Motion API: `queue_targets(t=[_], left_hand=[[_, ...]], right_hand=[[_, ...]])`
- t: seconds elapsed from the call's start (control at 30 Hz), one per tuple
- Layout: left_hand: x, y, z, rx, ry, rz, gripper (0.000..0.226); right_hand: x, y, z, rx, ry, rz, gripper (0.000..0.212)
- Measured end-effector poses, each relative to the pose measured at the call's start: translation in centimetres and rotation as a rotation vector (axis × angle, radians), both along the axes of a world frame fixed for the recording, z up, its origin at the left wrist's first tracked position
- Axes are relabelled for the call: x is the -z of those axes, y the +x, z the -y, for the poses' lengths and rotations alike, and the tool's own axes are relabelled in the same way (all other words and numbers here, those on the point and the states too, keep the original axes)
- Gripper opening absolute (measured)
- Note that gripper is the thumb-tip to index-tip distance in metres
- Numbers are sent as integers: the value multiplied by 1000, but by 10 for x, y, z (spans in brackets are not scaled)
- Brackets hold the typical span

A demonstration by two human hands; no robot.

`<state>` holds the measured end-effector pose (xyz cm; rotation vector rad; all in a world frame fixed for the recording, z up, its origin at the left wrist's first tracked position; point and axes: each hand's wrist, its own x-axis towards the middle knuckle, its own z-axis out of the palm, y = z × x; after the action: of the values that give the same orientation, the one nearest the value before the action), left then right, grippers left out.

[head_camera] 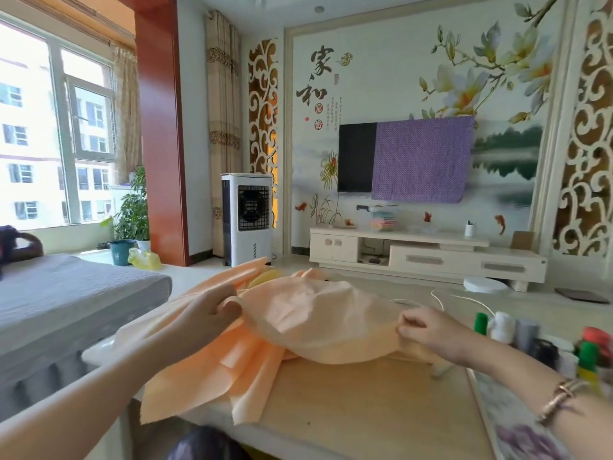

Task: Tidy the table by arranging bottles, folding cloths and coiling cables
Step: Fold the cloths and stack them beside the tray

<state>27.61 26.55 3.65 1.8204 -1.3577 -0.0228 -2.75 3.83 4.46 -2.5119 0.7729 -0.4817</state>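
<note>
A large peach cloth [308,320] lies rumpled over the wooden table [365,403], one end hanging off the near left edge. My left hand [209,313] grips a fold of the cloth at its left side. My right hand [428,330] pinches its right edge, lifting it a little. A white cable [441,298] trails over the table behind the cloth. Several bottles [504,327] with green, white, grey and red caps stand crowded at the table's right edge. Something yellow [265,277] peeks out behind the cloth.
A grey-covered sofa [66,293] stands to the left of the table. Beyond are a white air cooler [247,220], a TV cabinet [428,257] and a white round disc [484,284] on the floor. A floral mat [517,426] lies at the table's right.
</note>
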Motion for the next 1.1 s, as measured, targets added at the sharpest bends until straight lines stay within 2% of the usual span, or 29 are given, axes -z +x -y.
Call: queue_targets(t=[0.1,0.2,0.3,0.37,0.4,0.5,0.6,0.73,0.87,1.0,1.1], left_hand=[[-5,-10,11,-53,35,-8,24],[-12,-8,14,-129,396,-3,15],[-14,-4,13,-99,803,-173,17],[-9,3,13,-82,971,-143,19],[-5,9,14,-69,997,-82,20],[3,25,21,-103,924,69,21],[10,41,27,-256,727,122,25],[17,57,37,-403,500,190,8],[27,69,57,-457,317,113,15],[36,81,80,-499,197,-13,11],[43,91,97,-512,190,-94,10]], right_hand=[[1,-1,3,3,140,142,29],[3,0,9,-12,294,162,32],[10,1,11,-35,391,-84,32],[16,5,10,-64,436,-239,29],[19,10,9,-61,382,-315,28],[28,23,14,36,-2,-467,33],[37,35,20,145,-300,-476,29],[34,54,19,225,-426,-409,15],[28,78,27,325,-571,-442,32],[27,101,48,403,-626,-472,37],[26,119,62,449,-633,-445,37]])
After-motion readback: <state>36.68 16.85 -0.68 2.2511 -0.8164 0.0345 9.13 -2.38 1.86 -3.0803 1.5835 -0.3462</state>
